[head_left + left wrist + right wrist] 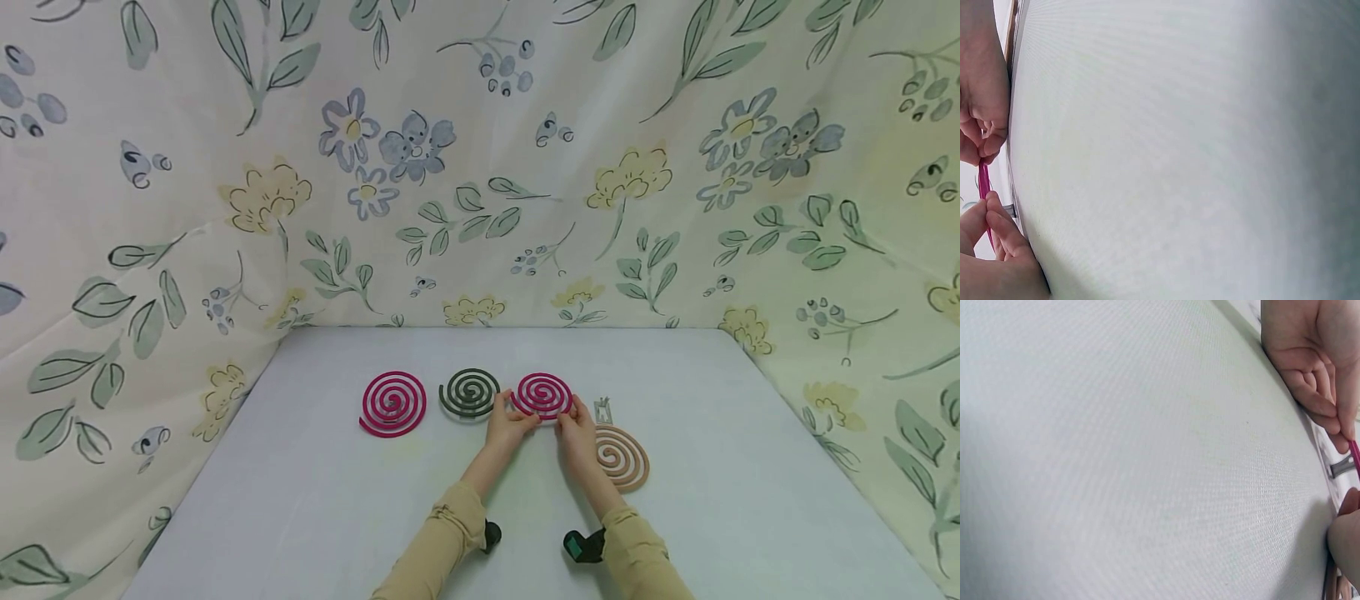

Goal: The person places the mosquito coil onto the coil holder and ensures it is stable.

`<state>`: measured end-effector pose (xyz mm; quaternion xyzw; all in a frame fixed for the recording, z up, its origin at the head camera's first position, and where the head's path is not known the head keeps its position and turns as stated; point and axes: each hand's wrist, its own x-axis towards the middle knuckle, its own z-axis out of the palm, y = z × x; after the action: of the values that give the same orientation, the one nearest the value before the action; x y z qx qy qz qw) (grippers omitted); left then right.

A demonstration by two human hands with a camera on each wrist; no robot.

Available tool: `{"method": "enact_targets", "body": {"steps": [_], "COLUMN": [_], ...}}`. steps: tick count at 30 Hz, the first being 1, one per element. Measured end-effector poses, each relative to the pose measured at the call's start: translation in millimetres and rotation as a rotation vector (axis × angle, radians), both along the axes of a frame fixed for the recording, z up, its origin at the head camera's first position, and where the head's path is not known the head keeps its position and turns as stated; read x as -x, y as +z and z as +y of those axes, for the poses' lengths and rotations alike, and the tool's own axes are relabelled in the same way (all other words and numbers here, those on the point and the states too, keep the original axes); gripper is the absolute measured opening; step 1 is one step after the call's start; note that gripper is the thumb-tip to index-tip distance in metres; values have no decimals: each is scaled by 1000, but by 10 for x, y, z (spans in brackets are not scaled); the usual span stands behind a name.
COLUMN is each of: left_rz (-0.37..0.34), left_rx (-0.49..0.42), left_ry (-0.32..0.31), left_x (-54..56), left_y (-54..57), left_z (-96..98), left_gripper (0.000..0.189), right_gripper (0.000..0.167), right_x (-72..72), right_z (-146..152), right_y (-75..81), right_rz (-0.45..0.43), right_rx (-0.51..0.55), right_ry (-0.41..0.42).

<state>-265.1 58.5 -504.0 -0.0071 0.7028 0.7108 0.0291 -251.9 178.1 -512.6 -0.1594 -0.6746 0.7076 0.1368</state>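
My left hand (510,425) and right hand (576,433) pinch the near edge and sides of a pink mosquito coil (543,395) in the head view. The left wrist view shows the coil (984,178) edge-on between the fingertips of both hands, apart from the table surface. Just left of it is a dark green mosquito coil (470,392), close to my left fingers. A tan mosquito coil (633,458) lies beside my right hand, which hides its left part. Beyond the tan one is a small metal coil stand (603,410).
Another pink mosquito coil (393,403) sits at the left of the row. The white table (300,500) reaches back to a flower-patterned cloth (480,208), which also hangs along both sides. Dark wrist devices (585,547) show beneath my sleeves.
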Motion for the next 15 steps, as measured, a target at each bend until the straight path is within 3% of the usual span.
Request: {"method": "enact_targets", "body": {"steps": [11, 15], "left_rz": [-6, -22], "left_rx": [-4, -8], "left_ry": [-12, -9], "left_x": [28, 32], "left_y": [-21, -19], "left_z": [-1, 2], "left_gripper": [68, 68], "right_gripper": [56, 58], "right_x": [-34, -6], "right_z": [-3, 21], "right_y": [38, -71], "right_rz": [1, 72], "right_rx": [36, 41], "right_ry": [10, 12]}}
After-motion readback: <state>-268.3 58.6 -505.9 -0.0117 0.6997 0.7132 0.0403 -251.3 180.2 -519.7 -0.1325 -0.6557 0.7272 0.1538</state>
